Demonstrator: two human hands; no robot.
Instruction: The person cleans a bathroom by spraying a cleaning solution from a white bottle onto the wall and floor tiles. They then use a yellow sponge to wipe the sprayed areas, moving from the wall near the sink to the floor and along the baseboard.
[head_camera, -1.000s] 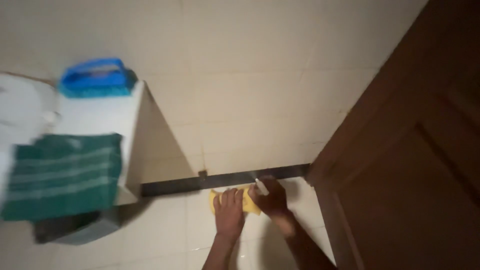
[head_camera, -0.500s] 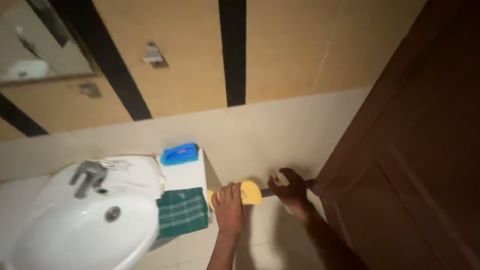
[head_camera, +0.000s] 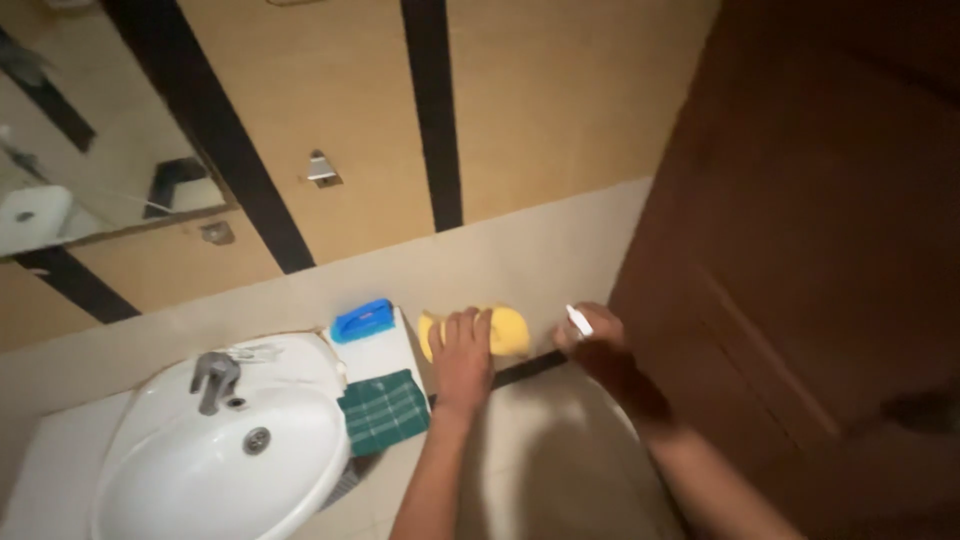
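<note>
**Hands at the lower wall: yellow cloth and small white object**

Left hand (head_camera: 462, 350) lies flat, fingers extended, pressing a yellow cloth (head_camera: 505, 330) against the pale tiled wall (head_camera: 560, 245) just above a dark horizontal band (head_camera: 525, 368). The cloth is soft, bright yellow and rounded in outline; its middle is covered by the hand, so only the two ends show. Right hand (head_camera: 592, 340), just beside the cloth, is closed around a small white object (head_camera: 578, 320) whose tip alone protrudes; its kind cannot be made out. To the left, a blue scrubbing brush (head_camera: 361, 320) and a green checked towel (head_camera: 384, 411) rest on the white ledge (head_camera: 385, 355) of a washbasin (head_camera: 215, 460) with a metal tap (head_camera: 214, 378). A brown wooden door (head_camera: 820, 250) stands at right, dim and partly cut off.
</note>
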